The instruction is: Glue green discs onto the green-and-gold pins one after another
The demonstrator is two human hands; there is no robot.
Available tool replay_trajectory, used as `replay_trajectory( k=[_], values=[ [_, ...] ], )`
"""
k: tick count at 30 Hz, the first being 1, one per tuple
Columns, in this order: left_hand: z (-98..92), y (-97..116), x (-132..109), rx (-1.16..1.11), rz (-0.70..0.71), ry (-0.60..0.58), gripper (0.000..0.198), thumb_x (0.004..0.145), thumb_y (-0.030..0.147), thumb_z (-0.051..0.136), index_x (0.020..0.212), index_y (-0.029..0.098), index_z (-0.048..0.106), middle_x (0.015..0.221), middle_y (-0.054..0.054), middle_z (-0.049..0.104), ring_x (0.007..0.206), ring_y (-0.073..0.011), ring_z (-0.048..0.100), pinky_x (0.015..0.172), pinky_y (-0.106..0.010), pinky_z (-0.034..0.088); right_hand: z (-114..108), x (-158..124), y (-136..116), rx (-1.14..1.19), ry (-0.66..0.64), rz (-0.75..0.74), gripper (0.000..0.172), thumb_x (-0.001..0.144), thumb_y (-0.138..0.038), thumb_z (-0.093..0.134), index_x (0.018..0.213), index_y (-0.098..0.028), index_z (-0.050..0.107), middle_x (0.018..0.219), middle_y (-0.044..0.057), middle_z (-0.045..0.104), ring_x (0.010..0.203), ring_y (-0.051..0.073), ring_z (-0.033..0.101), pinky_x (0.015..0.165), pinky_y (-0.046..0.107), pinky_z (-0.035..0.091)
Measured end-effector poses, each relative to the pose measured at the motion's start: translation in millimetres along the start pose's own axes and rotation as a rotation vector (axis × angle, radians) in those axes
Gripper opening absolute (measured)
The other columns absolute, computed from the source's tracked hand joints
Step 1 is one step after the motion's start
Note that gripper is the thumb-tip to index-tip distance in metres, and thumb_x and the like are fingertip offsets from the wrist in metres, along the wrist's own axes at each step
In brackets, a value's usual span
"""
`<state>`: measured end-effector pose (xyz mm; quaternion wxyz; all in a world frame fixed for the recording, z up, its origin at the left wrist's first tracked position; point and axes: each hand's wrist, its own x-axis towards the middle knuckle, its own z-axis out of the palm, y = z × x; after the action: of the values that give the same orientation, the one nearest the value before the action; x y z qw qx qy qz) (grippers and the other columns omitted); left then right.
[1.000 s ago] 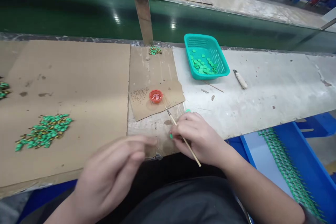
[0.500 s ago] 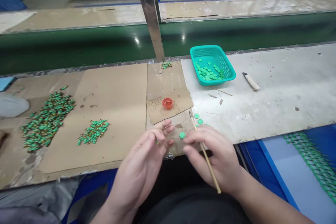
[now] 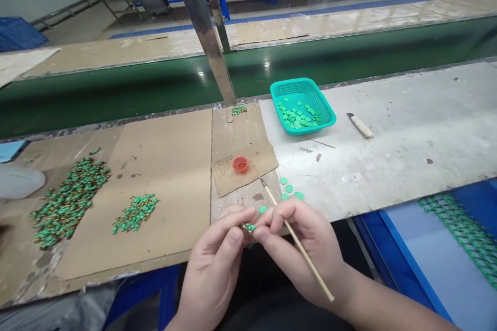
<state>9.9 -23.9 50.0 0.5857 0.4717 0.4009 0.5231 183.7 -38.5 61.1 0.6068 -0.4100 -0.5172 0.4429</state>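
Observation:
My left hand (image 3: 217, 264) and my right hand (image 3: 303, 248) meet at the table's near edge and pinch one small green piece (image 3: 249, 227) between their fingertips. A thin wooden brush (image 3: 297, 240) rests across my right hand, its dark tip pointing toward a small red cup (image 3: 240, 164) on a cardboard scrap. Several loose green discs (image 3: 288, 190) lie on the table just beyond my right hand.
A teal basket (image 3: 324, 111) holding green discs stands at the back right, a small knife (image 3: 360, 125) beside it. Two heaps of green pieces (image 3: 68, 199) (image 3: 134, 212) lie on cardboard at left. A metal post (image 3: 209, 41) rises behind. A blue bin (image 3: 427, 269) with green strips (image 3: 462, 230) is at lower right.
My hands have come together and now pinch a small green piece. The view has tilted up, showing more of the far benches.

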Motion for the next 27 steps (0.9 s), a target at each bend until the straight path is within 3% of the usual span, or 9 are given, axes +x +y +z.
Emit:
replay_trajectory(
  k=[3, 6, 8, 12, 14, 17, 19, 24, 27],
  values=[
    [-0.4, 6, 7, 0.017, 0.077, -0.042, 0.010, 0.101, 0.046, 0.095, 0.104, 0.036, 0.096, 0.089, -0.003, 0.080, 0.079, -0.0143, 0.079, 0.071, -0.022, 0.069, -1, 0, -3, 0.187, -0.038, 0.212, 0.031, 0.100, -0.027, 0.091, 0.091, -0.026, 0.062, 0.088, 0.001, 0.087, 0.077, 0.018, 0.086, 0.071, 0.027, 0.073],
    [-3.5, 7, 10, 0.057, 0.103, -0.032, 0.011, 0.098, 0.046, 0.098, 0.100, 0.035, 0.095, 0.083, -0.003, 0.081, 0.074, -0.0156, 0.078, 0.067, -0.024, 0.070, -8, 2, -2, 0.222, -0.101, 0.281, 0.027, 0.102, -0.027, 0.089, 0.093, -0.025, 0.064, 0.089, 0.001, 0.087, 0.078, 0.018, 0.086, 0.072, 0.027, 0.073],
    [-8.5, 6, 11, 0.116, 0.123, -0.011, 0.012, 0.098, 0.046, 0.098, 0.098, 0.035, 0.095, 0.084, -0.003, 0.082, 0.072, -0.0157, 0.079, 0.066, -0.023, 0.069, -20, 4, 1, 0.116, -0.136, 0.194, 0.006, 0.109, -0.020, 0.076, 0.110, -0.025, 0.073, 0.103, 0.004, 0.090, 0.090, 0.019, 0.089, 0.081, 0.030, 0.076],
    [-20.1, 0, 13, 0.415, 0.130, 0.039, 0.010, 0.102, 0.044, 0.094, 0.100, 0.034, 0.095, 0.099, -0.003, 0.089, 0.084, -0.0179, 0.085, 0.070, -0.021, 0.070, -53, 13, 8, -0.324, -0.179, -0.121, 0.050, 0.114, -0.006, 0.054, 0.157, -0.026, 0.071, 0.137, 0.009, 0.088, 0.123, 0.020, 0.087, 0.109, 0.038, 0.075],
    [-23.0, -4, 16, 0.548, 0.115, 0.018, 0.011, 0.106, 0.043, 0.089, 0.103, 0.035, 0.095, 0.104, -0.003, 0.090, 0.089, -0.0195, 0.086, 0.075, -0.024, 0.072, -65, 19, 12, -0.440, -0.179, -0.199, 0.049, 0.115, -0.006, 0.055, 0.157, -0.025, 0.071, 0.136, 0.008, 0.087, 0.120, 0.018, 0.086, 0.109, 0.036, 0.074],
    [-23.2, -12, 19, 0.695, 0.162, -0.011, 0.010, 0.109, 0.040, 0.084, 0.110, 0.037, 0.093, 0.108, 0.000, 0.090, 0.092, -0.0195, 0.086, 0.083, -0.029, 0.073, -70, 23, 21, -0.468, -0.133, -0.237, 0.031, 0.115, -0.006, 0.060, 0.134, -0.026, 0.074, 0.119, 0.004, 0.087, 0.108, 0.016, 0.087, 0.098, 0.031, 0.075],
    [-22.5, -17, 21, 0.779, 0.226, -0.052, 0.011, 0.110, 0.034, 0.082, 0.115, 0.038, 0.091, 0.112, 0.001, 0.090, 0.097, -0.0194, 0.086, 0.090, -0.031, 0.072, -69, 21, 28, -0.436, -0.085, -0.244, 0.023, 0.114, -0.006, 0.065, 0.123, -0.027, 0.067, 0.110, 0.002, 0.082, 0.103, 0.017, 0.087, 0.093, 0.033, 0.075],
    [-22.9, -23, 22, 0.863, 0.313, -0.166, 0.021, 0.110, 0.020, 0.078, 0.123, 0.034, 0.086, 0.116, 0.001, 0.089, 0.103, -0.0200, 0.085, 0.096, -0.035, 0.068, -68, 16, 33, -0.441, -0.086, -0.250, 0.038, 0.114, -0.007, 0.069, 0.144, -0.028, 0.058, 0.120, 0.005, 0.084, 0.106, 0.020, 0.091, 0.095, 0.035, 0.078],
    [-23.2, -24, 21, 0.905, 0.318, -0.161, 0.022, 0.110, 0.019, 0.078, 0.124, 0.035, 0.085, 0.116, 0.002, 0.088, 0.104, -0.0201, 0.084, 0.098, -0.036, 0.067, -72, 19, 27, -0.574, -0.149, -0.296, 0.030, 0.116, -0.009, 0.067, 0.139, -0.028, 0.066, 0.118, 0.004, 0.088, 0.104, 0.021, 0.091, 0.097, 0.036, 0.078]
  ],
)
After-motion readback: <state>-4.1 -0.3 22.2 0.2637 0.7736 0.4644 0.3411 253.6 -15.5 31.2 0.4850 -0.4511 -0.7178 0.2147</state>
